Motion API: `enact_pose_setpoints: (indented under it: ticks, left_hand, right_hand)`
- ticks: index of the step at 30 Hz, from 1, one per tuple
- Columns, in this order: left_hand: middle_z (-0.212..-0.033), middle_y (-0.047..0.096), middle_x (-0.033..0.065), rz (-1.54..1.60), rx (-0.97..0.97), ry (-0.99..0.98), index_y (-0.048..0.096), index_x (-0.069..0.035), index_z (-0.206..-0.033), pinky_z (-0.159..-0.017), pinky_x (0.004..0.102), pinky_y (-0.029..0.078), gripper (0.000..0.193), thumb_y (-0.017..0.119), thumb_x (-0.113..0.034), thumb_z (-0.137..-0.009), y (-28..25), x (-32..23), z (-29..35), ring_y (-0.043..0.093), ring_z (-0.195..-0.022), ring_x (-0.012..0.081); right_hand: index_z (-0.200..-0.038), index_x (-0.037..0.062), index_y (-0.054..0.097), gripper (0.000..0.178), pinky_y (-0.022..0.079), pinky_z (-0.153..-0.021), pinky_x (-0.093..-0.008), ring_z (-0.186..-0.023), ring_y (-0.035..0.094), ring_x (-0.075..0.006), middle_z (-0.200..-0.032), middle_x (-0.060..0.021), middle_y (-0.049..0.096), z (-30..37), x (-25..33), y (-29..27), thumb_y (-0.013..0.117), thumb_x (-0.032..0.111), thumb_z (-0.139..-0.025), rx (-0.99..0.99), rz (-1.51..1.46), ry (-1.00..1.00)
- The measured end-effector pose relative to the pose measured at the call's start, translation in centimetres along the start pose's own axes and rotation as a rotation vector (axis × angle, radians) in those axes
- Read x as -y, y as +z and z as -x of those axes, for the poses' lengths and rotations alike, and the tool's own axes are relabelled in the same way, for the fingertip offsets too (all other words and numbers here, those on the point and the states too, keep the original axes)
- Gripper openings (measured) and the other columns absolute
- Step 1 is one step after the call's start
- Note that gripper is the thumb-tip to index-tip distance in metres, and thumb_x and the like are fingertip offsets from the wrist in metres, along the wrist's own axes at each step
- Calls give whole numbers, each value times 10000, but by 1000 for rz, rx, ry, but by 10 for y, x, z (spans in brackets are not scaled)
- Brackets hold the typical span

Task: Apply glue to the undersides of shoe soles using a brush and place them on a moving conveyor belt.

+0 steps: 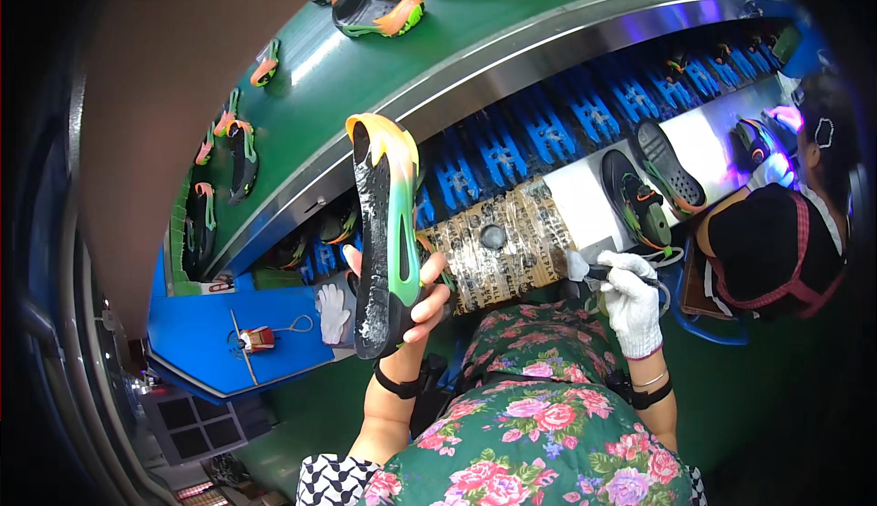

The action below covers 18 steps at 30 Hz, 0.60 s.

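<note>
My bare left hand (422, 312) is wrapped round a shoe sole (402, 223), held up on end. Its side runs from orange through pale green to black, and streaks of a whitish, wet-looking coating lie on its black inner face. A white knitted glove covers my right hand (630, 305), which is closed on a small brush (579, 267) with pale bristles pointing left. Below the brush and to its left lies a tape-covered cardboard sheet (525, 232), with a small round dark dish (493, 236) in its middle.
Several soles lie on the green belt (475, 22) beyond a metal rail. Blue racks (548, 136) line the space below it. To the right are a black shoe (630, 200), an upturned sole (671, 168) and a co-worker (767, 241). A white glove (332, 312) lies beside a blue panel (201, 332).
</note>
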<state>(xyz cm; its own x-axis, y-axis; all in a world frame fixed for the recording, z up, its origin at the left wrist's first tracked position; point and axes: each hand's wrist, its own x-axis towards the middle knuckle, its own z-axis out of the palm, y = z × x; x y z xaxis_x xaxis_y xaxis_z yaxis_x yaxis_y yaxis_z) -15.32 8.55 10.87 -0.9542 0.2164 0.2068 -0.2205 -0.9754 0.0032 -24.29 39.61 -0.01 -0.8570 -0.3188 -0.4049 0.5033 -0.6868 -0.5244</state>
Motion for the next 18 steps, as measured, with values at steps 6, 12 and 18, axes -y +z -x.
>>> enact_pose_setpoints:
  ticks: [6, 12, 18]
  left_hand:
    - [-1264, 409, 262, -154, 19, 46, 282, -184, -1559, -563, 403, 600, 882, 530, -723, -906, 8, -34, -3, 542, -878, 371]
    - [-1457, 315, 325, -445, -48, 300, 317, -42, -1515, -888, 494, 578, 944, 593, -688, -884, 35, -135, -44, 479, -1186, 446]
    - [-1559, 262, 272, 204, -172, 855, 205, 89, -1518, -1154, 525, 370, 932, 626, -495, -926, 22, -171, -73, 353, -1414, 418]
  right_hand:
    - [-969, -55, 705, 193, 591, -703, -283, -739, 703, -213, -1047, -225, 724, -3, -4, 0, 631, -107, -798, 32, 5, 16]
    - [-959, -37, 722, 179, 566, -699, -266, -729, 696, -182, -1030, -189, 743, -5, -13, 15, 637, -74, -806, 109, 73, 59]
    - [-1018, -57, 720, 203, 500, -647, -221, -702, 649, -135, -968, -144, 746, -4, -21, 24, 652, -19, -831, 167, 243, 45]
